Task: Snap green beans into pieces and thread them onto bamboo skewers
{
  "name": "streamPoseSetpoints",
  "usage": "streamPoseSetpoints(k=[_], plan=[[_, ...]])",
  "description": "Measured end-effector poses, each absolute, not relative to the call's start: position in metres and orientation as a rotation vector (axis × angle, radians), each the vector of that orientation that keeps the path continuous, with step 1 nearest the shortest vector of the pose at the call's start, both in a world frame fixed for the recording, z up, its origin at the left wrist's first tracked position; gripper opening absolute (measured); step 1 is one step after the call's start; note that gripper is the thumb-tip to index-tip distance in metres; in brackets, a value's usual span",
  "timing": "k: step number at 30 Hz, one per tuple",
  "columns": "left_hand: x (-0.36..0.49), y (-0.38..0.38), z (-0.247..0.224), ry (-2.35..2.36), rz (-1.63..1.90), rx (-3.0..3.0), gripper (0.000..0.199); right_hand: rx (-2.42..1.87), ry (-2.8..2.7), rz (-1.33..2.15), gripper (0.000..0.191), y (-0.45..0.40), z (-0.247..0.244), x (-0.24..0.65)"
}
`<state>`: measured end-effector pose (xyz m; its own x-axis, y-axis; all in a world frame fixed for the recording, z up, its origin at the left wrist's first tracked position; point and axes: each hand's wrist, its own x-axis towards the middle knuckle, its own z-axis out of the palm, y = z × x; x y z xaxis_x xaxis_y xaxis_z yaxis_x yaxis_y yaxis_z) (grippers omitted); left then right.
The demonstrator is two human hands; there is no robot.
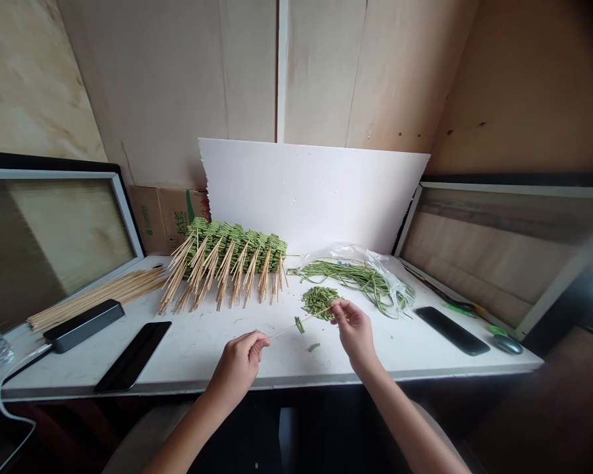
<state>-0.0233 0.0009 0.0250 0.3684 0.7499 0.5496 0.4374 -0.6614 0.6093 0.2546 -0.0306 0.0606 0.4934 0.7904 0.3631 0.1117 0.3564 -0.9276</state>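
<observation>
My left hand (pixel 242 359) is closed around one end of a thin bamboo skewer (pixel 282 330). A few short cut pieces of green bean (pixel 299 324) sit crosswise on it, near its middle. At the skewer's far end, the fingers of my right hand (pixel 353 329) are pinched together; whether a bean piece is also between them is too small to tell. Beyond that hand lies a pile of cut green beans (pixel 319 299), and one loose bean piece (pixel 314 347) rests on the white table (pixel 257 368) below the skewer.
Filled bean skewers (pixel 237 247) are stacked at the back left, sticks toward me. Bare skewers (pixel 103 296), a black box (pixel 84 326) and a phone (pixel 133 355) lie left. Long beans (pixel 350 273) in a plastic bag, a black slab (pixel 452 330) and a mouse (pixel 507 344) lie right.
</observation>
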Motion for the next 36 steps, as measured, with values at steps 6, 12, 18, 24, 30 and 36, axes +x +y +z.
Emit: streamPoseSetpoints(k=[6,12,18,24,30,36], plan=[[-0.026,0.004,0.025,1.051,1.21,2.222,0.035,-1.022,-0.899,0.699,0.043,-0.028,0.063,0.266],[-0.024,0.001,0.025,1.016,1.167,2.17,0.037,-0.945,-0.88,0.93,0.038,-0.027,0.066,0.263],[-0.024,0.0,0.025,0.986,1.146,2.128,0.038,-0.905,-0.851,0.924,0.029,-0.031,0.072,0.261],[-0.024,-0.001,0.027,0.973,1.147,2.11,0.037,-0.824,-0.832,0.845,0.025,-0.035,0.076,0.258],[-0.024,-0.001,0.029,0.996,1.154,2.125,0.037,-0.856,-0.781,0.916,0.037,-0.034,0.075,0.258],[-0.025,0.0,0.028,1.014,1.147,2.136,0.036,-0.885,-0.841,0.946,0.032,-0.038,0.079,0.253]])
